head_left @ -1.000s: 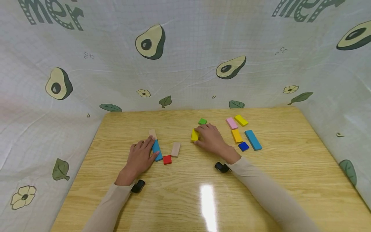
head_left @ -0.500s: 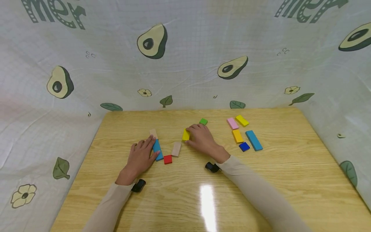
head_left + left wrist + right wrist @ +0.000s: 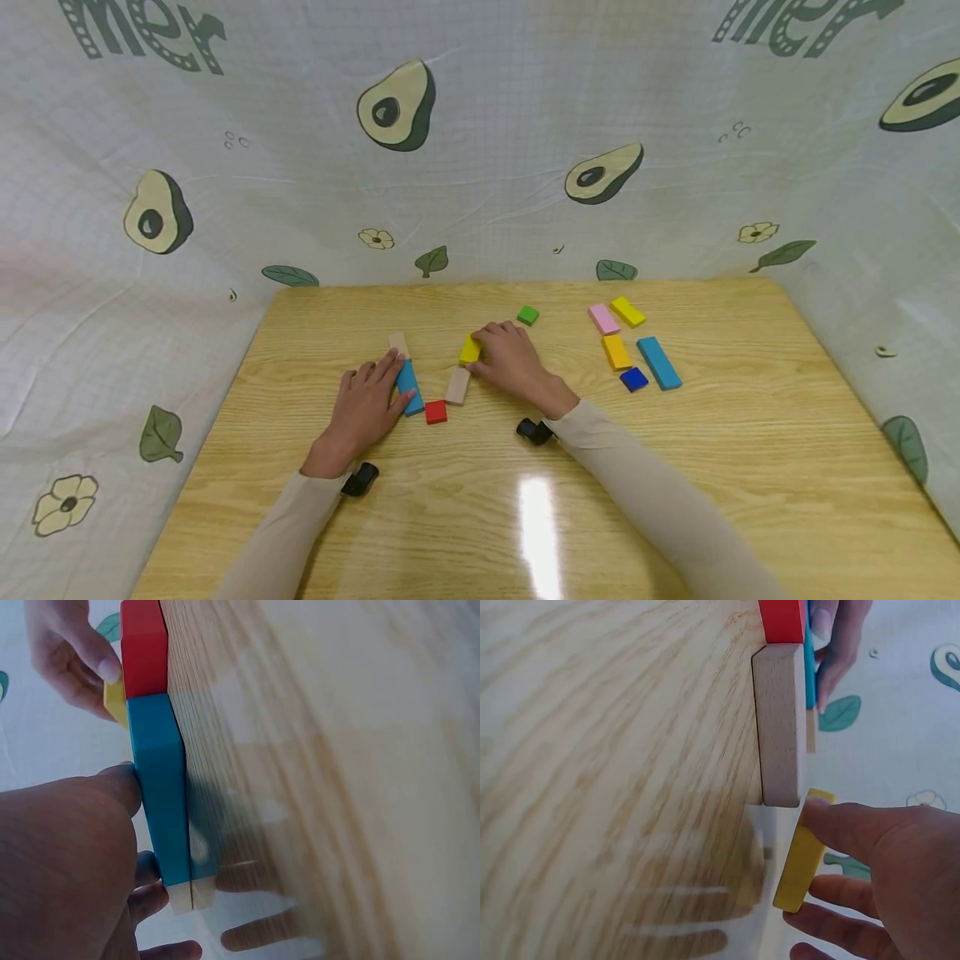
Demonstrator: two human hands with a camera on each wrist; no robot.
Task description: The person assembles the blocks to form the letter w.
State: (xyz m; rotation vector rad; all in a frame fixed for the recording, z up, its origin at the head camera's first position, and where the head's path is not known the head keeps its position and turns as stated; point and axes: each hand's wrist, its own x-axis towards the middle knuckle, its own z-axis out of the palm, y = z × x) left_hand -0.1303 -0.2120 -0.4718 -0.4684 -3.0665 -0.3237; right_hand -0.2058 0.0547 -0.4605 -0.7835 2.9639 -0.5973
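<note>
My right hand [image 3: 513, 358] pinches a yellow block [image 3: 468, 350] between thumb and fingers, just beyond the far end of a plain wooden block [image 3: 457, 387]. In the right wrist view the yellow block [image 3: 801, 862] is tilted against the line of the wooden block [image 3: 781, 724]; whether they touch, I cannot tell. My left hand [image 3: 360, 412] rests along a long blue block [image 3: 408, 392], its fingers extended and its thumb [image 3: 124, 784] touching the block's side. A second wooden block [image 3: 398, 342] meets the blue block's far end, and a red block [image 3: 436, 412] sits by its near end.
A small green block [image 3: 528, 315] lies behind my right hand. Further right are a pink block [image 3: 603, 319], another yellow block [image 3: 627, 312], an orange block [image 3: 617, 352], a dark blue square [image 3: 633, 380] and a long blue block [image 3: 659, 363]. A printed cloth [image 3: 480, 183] borders the table.
My right hand has carried the yellow block leftward, to the wooden block's far end. My left hand has stayed in place on the blue block.
</note>
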